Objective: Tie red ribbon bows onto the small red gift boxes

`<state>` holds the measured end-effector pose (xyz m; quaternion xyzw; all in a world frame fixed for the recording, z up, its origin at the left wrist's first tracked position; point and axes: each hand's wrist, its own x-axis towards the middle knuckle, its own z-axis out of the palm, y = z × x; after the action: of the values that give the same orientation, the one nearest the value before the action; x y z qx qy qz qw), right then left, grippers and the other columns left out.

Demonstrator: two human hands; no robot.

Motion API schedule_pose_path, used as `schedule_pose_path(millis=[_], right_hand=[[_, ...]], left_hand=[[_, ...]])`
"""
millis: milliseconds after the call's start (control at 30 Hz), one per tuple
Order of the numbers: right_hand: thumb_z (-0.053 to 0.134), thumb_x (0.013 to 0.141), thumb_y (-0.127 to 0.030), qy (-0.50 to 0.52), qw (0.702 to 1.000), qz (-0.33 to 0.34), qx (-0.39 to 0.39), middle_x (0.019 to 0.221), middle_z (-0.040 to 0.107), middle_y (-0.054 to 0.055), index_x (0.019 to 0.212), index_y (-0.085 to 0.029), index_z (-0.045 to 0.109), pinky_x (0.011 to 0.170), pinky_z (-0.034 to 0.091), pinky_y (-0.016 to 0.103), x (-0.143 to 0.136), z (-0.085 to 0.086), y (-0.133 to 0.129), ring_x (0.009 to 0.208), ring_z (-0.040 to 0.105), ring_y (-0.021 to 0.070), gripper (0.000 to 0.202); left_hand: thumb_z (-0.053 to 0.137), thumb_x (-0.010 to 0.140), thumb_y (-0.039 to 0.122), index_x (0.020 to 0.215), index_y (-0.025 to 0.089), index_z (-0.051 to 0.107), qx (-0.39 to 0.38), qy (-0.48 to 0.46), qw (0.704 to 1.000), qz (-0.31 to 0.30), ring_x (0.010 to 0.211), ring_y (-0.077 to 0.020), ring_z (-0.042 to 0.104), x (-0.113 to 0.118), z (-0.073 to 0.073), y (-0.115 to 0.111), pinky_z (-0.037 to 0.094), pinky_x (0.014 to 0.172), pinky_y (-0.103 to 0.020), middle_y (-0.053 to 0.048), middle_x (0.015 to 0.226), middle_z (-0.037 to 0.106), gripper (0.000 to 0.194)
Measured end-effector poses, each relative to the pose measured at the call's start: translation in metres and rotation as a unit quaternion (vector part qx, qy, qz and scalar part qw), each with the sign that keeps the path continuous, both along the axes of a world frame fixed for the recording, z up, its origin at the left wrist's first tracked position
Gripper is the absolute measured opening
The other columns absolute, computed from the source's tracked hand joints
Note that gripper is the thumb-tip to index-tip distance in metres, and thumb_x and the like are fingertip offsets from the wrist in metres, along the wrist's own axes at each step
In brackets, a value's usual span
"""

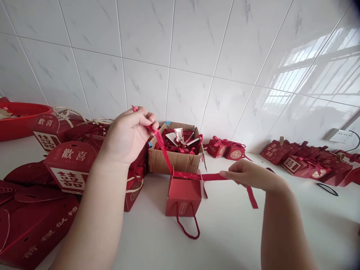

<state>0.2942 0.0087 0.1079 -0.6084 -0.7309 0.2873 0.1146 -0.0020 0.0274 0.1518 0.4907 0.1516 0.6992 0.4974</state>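
Note:
A small red gift box [184, 193] stands on the white table, its red rope handle hanging down the near side. Red ribbon [210, 177] runs across its top and out both sides. Up and to the left of the box, my left hand [131, 131] is closed on one end of the ribbon, which slants down to the box. My right hand [247, 174] pinches the other part to the right, pulled about level, with its tail hanging below the fingers.
An open cardboard box [176, 161] of red items stands behind. Larger red gift boxes [70, 165] crowd the left, by a red basin [25, 120]. Two small tied boxes [226, 148] and a row of red boxes [306, 165] are right, near a black loop [327, 189].

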Motion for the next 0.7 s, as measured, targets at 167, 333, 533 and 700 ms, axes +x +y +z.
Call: schedule_pose_path(millis=[167, 333, 533, 700], right_hand=[[0.059, 0.081, -0.049, 0.26, 0.961, 0.076, 0.062, 0.06, 0.052, 0.0, 0.059, -0.017, 0.058, 0.056, 0.044, 0.025, 0.007, 0.004, -0.002, 0.059, 0.048, 0.0117, 0.039], [0.063, 0.081, -0.042, 0.442, 0.893, 0.055, 0.066, 0.069, 0.06, 0.003, 0.072, -0.018, 0.069, 0.056, 0.044, 0.024, 0.003, -0.001, 0.003, 0.065, 0.052, 0.0127, 0.026], [0.066, 0.08, -0.037, 0.532, 0.842, 0.039, 0.082, 0.099, 0.068, 0.007, 0.076, -0.02, 0.075, 0.056, 0.043, 0.026, -0.013, -0.004, 0.007, 0.063, 0.049, 0.0105, 0.02], [0.068, 0.077, -0.041, 0.583, 0.801, 0.036, 0.129, 0.08, 0.07, 0.004, 0.064, -0.022, 0.073, 0.05, 0.04, 0.028, -0.025, -0.007, 0.01, 0.05, 0.043, 0.0092, 0.023]], left_hand=[[0.037, 0.053, -0.011, 0.063, 0.016, 0.036, 0.032, 0.017, 0.999, 0.014, 0.065, -0.009, 0.05, -0.001, 0.0, -0.001, 0.039, 0.058, -0.021, 0.0, 0.066, 0.044, 0.029], [0.042, 0.059, -0.01, 0.063, 0.018, 0.039, 0.012, 0.033, 0.999, 0.029, 0.063, -0.0096, 0.051, 0.001, 0.0, 0.001, 0.043, 0.059, -0.022, 0.0, 0.066, 0.047, 0.029], [0.049, 0.066, -0.007, 0.067, 0.017, 0.057, 0.053, 0.044, 0.996, 0.063, 0.064, -0.0098, 0.055, 0.002, -0.002, 0.007, 0.048, 0.06, -0.022, 0.001, 0.066, 0.054, 0.025], [0.055, 0.069, -0.004, 0.084, 0.018, 0.063, 0.064, 0.042, 0.993, 0.09, 0.071, -0.0127, 0.063, 0.004, -0.003, 0.009, 0.05, 0.064, -0.023, 0.0, 0.069, 0.062, 0.027]])
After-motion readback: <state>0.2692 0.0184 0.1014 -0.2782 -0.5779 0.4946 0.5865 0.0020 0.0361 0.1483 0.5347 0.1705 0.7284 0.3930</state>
